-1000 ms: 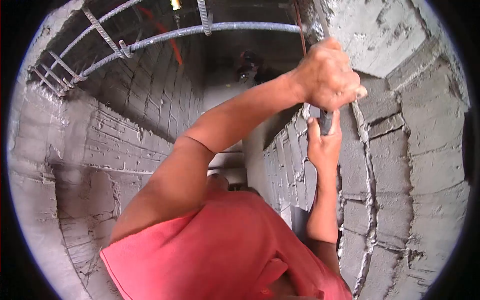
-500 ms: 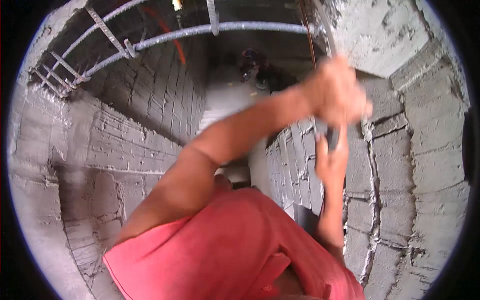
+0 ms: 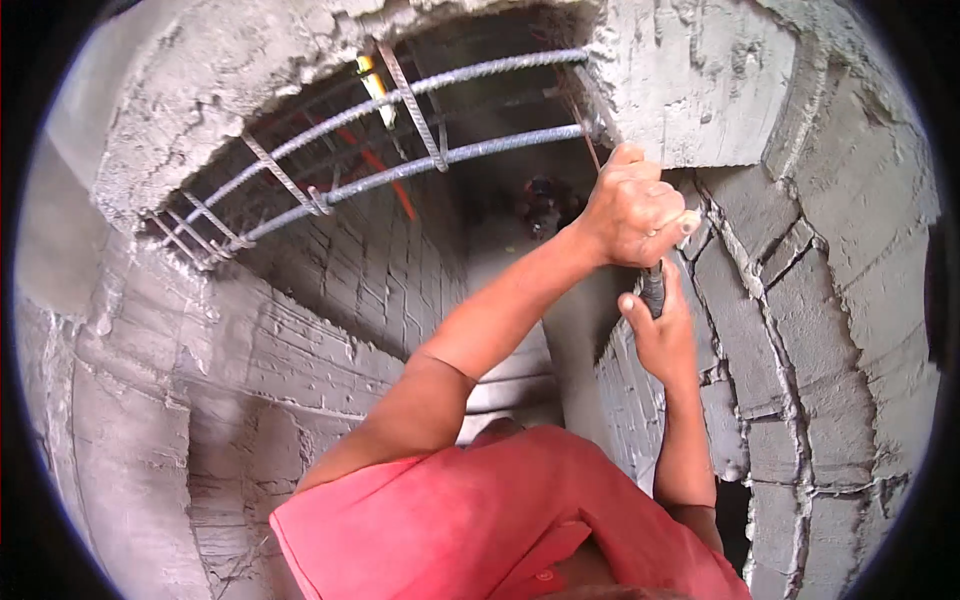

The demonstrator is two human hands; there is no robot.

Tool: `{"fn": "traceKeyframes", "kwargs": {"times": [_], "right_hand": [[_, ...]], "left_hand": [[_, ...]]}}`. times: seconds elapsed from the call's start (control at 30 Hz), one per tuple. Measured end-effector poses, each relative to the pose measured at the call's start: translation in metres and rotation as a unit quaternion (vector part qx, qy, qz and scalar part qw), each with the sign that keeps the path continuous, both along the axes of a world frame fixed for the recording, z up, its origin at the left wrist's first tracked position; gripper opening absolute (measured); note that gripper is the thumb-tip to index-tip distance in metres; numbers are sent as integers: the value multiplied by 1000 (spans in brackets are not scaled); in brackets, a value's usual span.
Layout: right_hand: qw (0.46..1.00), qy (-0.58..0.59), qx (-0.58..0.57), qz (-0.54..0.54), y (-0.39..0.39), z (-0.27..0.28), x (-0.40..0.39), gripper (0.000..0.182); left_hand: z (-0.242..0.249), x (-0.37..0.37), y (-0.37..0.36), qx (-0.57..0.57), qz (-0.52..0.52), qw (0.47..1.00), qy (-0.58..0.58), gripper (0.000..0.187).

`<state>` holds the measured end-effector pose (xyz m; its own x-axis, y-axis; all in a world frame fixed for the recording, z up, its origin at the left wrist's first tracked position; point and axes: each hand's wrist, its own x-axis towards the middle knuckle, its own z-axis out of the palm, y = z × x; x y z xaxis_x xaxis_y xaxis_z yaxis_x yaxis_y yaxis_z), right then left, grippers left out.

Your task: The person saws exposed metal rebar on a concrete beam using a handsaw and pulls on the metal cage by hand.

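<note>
My left hand [image 3: 640,210] is closed in a fist round the upper part of a dark-handled tool, just below a rough concrete beam [image 3: 710,90]. Below that fist shows the tool's black grip [image 3: 652,290]. My right hand [image 3: 664,325] holds the lower end of the grip, thumb on one side and fingers on the other. What the tool's far end is, I cannot tell. Both arms stretch up and forward from a red shirt [image 3: 470,510].
Bare rebar [image 3: 480,148] crosses an opening at the upper left, with a yellow-and-white object [image 3: 376,90] behind it. Block walls with mortar joints [image 3: 790,370] flank a deep, narrow passage. Far down in it is another person [image 3: 545,205].
The view has shifted, so the rebar and beam sit lower in it. Both hands still grip the tool, now less blurred; the left fist appears slightly lower and further left.
</note>
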<state>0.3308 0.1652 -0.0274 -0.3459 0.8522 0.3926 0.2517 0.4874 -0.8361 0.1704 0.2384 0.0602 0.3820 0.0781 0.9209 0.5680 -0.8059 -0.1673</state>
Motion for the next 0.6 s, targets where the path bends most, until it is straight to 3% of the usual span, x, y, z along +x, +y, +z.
{"fn": "traceKeyframes", "kwargs": {"times": [0.07, 0.1, 0.2, 0.23, 0.37, 0.53, 0.6], "right_hand": [[987, 45, 152, -41, -4, -14, -1, 64], [994, 106, 22, 4, -6, -30, 3, 74], [972, 211, -29, 94, -12, -40, 8, 75], [972, 222, 40, 72, -6, -46, 0, 71], [977, 212, 28, 8, 5, -54, -12, 65], [986, 158, 45, 15, 0, -46, -15, 65], [981, 193, -8, 26, 7, -58, -12, 68]], "left_hand": [[5, -2, -5, -11, 9, 1000, 11, 39], [4, -2, -5, -16, 10, 1000, 14, 39], [4, 0, -5, -20, 18, 1000, 15, 44], [6, 1, -6, -8, 36, 999, 32, 44], [-5, 6, -4, 20, 45, 998, 27, 42], [-10, -4, -1, 25, 24, 999, 23, 42], [-16, 0, 5, 34, 16, 999, 12, 42]]}}
